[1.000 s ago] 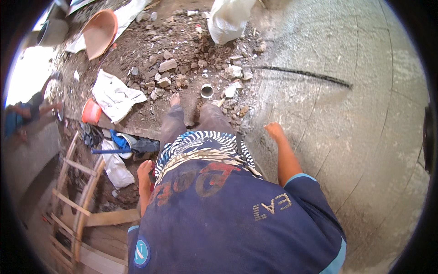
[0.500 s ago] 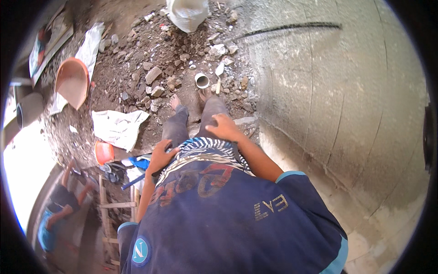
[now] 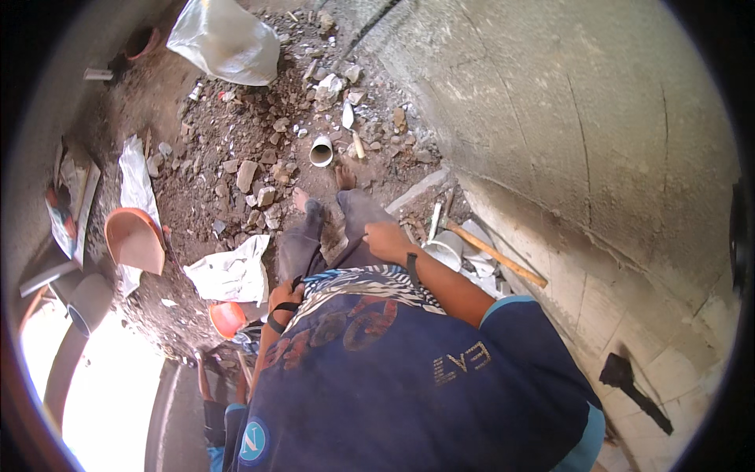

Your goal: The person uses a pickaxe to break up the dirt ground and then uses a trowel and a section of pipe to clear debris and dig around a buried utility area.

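My left hand [image 3: 285,294] rests at my waist by the striped cloth [image 3: 366,287], its fingers curled in. Dark strips lie across that hand and wrist. On my right thigh, over the grey trousers [image 3: 363,211], my right hand [image 3: 387,242] is closed; whatever its fingers hold is hidden. A dark band crosses the right wrist. Ahead of my bare feet stand a white cup-like container [image 3: 321,152] and a trowel [image 3: 353,130] with a pale handle. To the right of my right hand lies a wooden-handled hammer [image 3: 495,253].
Broken stones [image 3: 246,176] cover the dirt ahead. A white sack [image 3: 224,43] stands beyond them. An orange basin [image 3: 135,240], a white sheet [image 3: 232,271] and an orange container [image 3: 227,319] lie left. A concrete wall [image 3: 550,118] rises right. Another person's arm [image 3: 203,377] shows lower left.
The view has swung, bringing the hammer into sight at right. My right hand's spread fingers have closed, and my left hand's have curled in. Dark bands now show at both wrists.
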Tool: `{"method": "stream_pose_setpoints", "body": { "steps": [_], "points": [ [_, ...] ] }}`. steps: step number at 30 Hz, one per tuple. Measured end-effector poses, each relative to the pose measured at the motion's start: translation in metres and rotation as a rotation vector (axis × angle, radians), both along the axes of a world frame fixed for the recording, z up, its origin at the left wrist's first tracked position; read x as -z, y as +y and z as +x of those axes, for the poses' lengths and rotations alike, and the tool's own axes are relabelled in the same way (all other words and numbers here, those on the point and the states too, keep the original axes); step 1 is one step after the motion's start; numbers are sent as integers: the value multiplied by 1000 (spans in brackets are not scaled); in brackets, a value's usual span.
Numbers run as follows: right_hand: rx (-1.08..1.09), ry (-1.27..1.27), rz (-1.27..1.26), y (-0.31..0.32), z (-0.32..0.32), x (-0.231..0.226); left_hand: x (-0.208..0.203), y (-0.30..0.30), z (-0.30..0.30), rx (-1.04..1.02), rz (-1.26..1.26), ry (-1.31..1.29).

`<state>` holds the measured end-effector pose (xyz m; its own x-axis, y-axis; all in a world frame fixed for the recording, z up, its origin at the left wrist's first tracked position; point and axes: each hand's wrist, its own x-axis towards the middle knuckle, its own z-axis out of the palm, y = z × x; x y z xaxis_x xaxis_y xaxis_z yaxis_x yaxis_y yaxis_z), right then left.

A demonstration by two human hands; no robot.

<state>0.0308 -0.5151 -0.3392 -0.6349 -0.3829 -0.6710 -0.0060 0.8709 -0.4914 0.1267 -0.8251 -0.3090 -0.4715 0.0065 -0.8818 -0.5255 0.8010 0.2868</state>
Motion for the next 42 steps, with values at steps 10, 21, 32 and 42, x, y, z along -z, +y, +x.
{"method": "stream_pose_setpoints", "body": {
  "steps": [10, 21, 32, 42],
  "points": [
    [4, -154, 17, -17, 29, -7, 11, 2, -14, 39, 70, -54],
    [202, -261, 9, -64, 72, -49, 44, -91, -12, 259, 455, -235],
    [684, -288, -19, -26, 56, 151, 150, -24, -103, 18, 368, -46],
    [596, 21, 293, 59, -104, 459, 398, 129, -227, 507, -106, 901]
  ]
}}
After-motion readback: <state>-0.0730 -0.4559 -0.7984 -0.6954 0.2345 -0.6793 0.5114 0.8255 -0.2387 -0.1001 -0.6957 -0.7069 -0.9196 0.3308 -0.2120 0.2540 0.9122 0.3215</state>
